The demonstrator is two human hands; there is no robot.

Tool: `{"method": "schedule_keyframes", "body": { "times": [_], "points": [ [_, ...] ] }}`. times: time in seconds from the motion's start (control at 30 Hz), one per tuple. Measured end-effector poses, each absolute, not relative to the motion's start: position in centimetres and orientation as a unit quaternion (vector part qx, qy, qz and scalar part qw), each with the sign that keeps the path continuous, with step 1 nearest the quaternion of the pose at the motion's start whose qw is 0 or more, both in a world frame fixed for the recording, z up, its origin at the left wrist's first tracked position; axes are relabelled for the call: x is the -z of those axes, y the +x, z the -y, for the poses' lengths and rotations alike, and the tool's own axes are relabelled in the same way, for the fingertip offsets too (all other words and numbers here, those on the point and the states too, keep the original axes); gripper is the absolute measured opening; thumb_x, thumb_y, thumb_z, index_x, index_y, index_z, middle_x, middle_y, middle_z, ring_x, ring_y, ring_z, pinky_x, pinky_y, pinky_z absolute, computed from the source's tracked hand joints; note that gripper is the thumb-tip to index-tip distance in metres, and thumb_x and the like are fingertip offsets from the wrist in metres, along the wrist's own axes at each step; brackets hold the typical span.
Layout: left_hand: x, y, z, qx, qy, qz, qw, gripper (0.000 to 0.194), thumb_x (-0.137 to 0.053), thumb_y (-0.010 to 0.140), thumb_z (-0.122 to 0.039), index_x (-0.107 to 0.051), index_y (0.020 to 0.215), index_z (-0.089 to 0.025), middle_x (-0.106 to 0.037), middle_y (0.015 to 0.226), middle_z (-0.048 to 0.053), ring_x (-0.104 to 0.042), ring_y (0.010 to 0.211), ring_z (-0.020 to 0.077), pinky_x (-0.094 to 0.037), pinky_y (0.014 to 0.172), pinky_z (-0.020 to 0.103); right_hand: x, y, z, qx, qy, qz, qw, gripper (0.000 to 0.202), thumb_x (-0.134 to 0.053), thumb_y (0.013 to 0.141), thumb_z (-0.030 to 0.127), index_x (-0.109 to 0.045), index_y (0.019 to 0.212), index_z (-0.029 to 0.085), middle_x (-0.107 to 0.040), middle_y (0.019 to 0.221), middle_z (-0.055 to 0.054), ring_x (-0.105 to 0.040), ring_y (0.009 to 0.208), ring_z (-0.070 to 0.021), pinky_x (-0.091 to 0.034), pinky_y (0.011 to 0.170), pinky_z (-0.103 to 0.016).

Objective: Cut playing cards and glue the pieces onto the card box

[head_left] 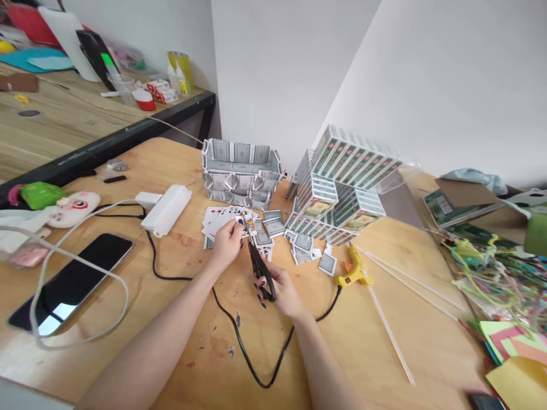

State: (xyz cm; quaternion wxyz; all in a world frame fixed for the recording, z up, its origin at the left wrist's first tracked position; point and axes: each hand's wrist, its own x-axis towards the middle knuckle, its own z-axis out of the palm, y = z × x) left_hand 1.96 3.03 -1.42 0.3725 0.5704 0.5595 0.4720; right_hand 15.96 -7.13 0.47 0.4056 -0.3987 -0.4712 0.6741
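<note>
Near the middle of the table my left hand pinches a playing card, its fingers closed on the card's left side. Black-handled scissors are in my right hand, with the fingers wrapped around the handles. The scissor blades point up and away from me and meet the card. Behind my left hand lie fanned playing cards, face up. More cards and cut pieces lie to the right. A box-shaped structure made of patterned cards stands just behind them.
Stacked card boxes rise behind the cut pieces. A yellow glue gun lies right, its black cord looping in front of my hands. At left are a white power adapter and a phone. Glue sticks and coloured scraps lie right.
</note>
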Motion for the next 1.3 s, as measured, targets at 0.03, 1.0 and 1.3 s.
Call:
{"method": "schedule_keyframes", "body": {
  "times": [0.03,1.0,1.3],
  "points": [
    [1.4,2.0,-3.0,-0.472,0.570,-0.560,0.372,0.027,-0.040,0.078,-0.025,-0.029,0.054,-0.020,-0.030,0.048,-0.006,-0.033,0.048,0.0100,-0.027,0.049,0.023,-0.5,16.0,7.1,-0.673,-0.400,0.472,0.405,0.059,-0.060,0.076,0.044,-0.045,0.126,0.018,-0.040,0.056,0.007,-0.036,0.042,-0.0068,-0.035,0.037,-0.019],
    [0.7,2.5,-2.3,-0.467,0.584,-0.530,0.400,0.027,-0.040,0.079,-0.026,-0.031,0.055,-0.019,-0.033,0.050,-0.005,-0.034,0.050,0.0100,-0.029,0.049,0.023,0.4,15.8,6.7,-0.651,-0.430,0.411,0.471,0.055,-0.060,0.075,0.042,-0.048,0.123,0.019,-0.043,0.060,0.006,-0.037,0.039,-0.0042,-0.034,0.032,-0.017],
    [1.1,2.3,-2.2,-0.459,0.571,-0.502,0.460,0.025,-0.038,0.083,-0.031,-0.059,0.078,-0.017,-0.041,0.050,-0.005,-0.040,0.045,0.0107,-0.032,0.046,0.022,1.1,16.4,6.4,-0.575,-0.450,0.365,0.577,0.042,-0.061,0.073,0.050,-0.053,0.100,0.018,-0.044,0.065,0.005,-0.037,0.040,-0.0040,-0.033,0.031,-0.017]
  ]
}}
